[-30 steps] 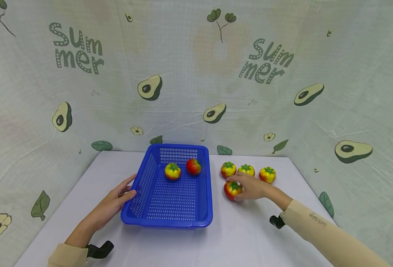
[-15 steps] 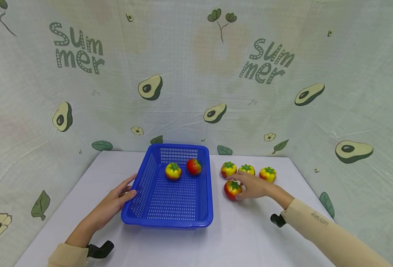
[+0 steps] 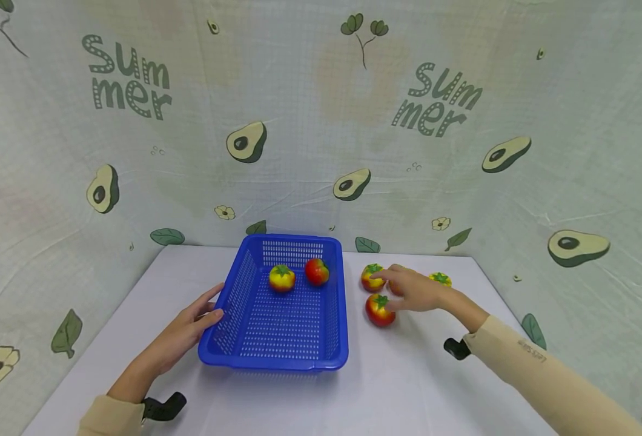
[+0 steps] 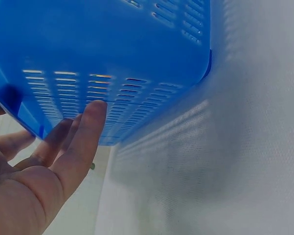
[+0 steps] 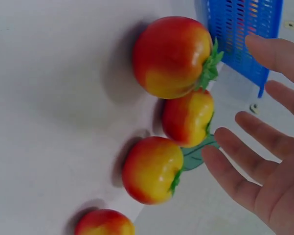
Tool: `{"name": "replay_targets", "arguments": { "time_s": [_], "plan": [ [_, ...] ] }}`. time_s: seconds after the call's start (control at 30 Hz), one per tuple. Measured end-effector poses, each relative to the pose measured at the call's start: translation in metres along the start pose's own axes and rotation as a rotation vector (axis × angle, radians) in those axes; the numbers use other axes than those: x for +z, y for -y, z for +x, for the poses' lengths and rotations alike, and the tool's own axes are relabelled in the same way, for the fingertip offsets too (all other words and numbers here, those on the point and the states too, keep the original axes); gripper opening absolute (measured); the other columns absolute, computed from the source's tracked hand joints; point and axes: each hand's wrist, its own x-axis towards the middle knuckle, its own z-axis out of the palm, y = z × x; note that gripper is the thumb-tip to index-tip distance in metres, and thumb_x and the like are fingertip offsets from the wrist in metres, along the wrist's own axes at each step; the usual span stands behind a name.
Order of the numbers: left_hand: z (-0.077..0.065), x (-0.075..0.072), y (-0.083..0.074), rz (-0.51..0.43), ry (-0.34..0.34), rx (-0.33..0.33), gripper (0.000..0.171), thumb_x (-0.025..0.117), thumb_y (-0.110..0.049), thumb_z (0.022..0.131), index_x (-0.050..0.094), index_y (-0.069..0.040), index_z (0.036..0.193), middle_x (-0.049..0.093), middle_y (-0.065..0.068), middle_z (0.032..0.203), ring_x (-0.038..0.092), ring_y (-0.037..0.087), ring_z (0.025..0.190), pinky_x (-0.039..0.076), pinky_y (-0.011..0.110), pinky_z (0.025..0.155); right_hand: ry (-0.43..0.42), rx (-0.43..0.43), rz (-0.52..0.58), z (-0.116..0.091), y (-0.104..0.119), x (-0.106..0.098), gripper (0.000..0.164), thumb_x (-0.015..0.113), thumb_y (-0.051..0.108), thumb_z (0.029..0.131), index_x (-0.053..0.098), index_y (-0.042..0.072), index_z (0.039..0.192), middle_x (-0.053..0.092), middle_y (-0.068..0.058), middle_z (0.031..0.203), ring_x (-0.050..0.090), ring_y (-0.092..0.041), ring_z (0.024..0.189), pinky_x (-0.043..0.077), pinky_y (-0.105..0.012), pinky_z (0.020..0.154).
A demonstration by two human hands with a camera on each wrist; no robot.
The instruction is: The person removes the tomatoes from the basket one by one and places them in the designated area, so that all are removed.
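My left hand (image 3: 192,321) rests at the left side of a blue plastic basket (image 3: 272,367). In the left wrist view its extended fingers (image 4: 90,120) lie against the slotted outer wall. Over the fruit on the right is my right hand (image 3: 416,290), fingers spread, holding nothing. Below its thumb sits the nearest red-and-yellow persimmon (image 3: 377,312) with a green leafy top. Behind it stands another persimmon (image 3: 372,280); a third persimmon (image 5: 154,169) is mostly covered by the hand in the head view. Farther right, one more persimmon (image 3: 440,278) shows only its top.
Inside the basket, toward its far end, lie a yellowish persimmon (image 3: 281,279) and a redder persimmon (image 3: 317,272) tipped on its side. A white table (image 3: 397,387) carries everything. A printed curtain (image 3: 299,91) encloses the back and sides.
My right hand has drawn up and slightly right, away from the nearest persimmon, now covering more of the back ones. The left hand and basket stay in place.
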Motion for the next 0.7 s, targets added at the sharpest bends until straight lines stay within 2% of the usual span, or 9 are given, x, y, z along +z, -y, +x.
{"name": "replay_targets", "arguments": {
  "time_s": [0.13,0.4,0.7],
  "plan": [
    [0.001,0.000,0.001,0.000,0.001,0.003,0.073,0.054,-0.038,0.112,0.016,-0.023,0.172,0.038,0.027,0.158,0.050,0.043,0.140,0.049,0.059,0.113,-0.041,-0.002,0.009,0.004,0.008,-0.013,0.064,0.081,0.021,0.095,0.055,0.013,0.153,0.057,-0.019,0.142,0.060,-0.037,0.127,0.056,-0.059,0.103],
    [0.002,0.001,0.002,-0.011,-0.001,-0.005,0.074,0.055,-0.038,0.111,0.016,-0.023,0.172,0.038,0.027,0.158,0.051,0.042,0.138,0.051,0.057,0.112,-0.082,-0.051,-0.054,0.024,0.030,-0.037,0.066,0.081,0.023,0.096,0.053,0.018,0.156,0.057,-0.016,0.143,0.058,-0.035,0.128,0.056,-0.057,0.103],
    [0.001,0.002,0.002,-0.009,-0.006,-0.005,0.074,0.055,-0.038,0.111,0.016,-0.022,0.172,0.038,0.027,0.157,0.051,0.042,0.138,0.050,0.058,0.112,-0.093,-0.089,-0.046,0.054,0.059,-0.048,0.067,0.082,0.022,0.094,0.055,0.020,0.156,0.054,-0.013,0.151,0.053,-0.033,0.138,0.052,-0.056,0.109]
  ]
}}
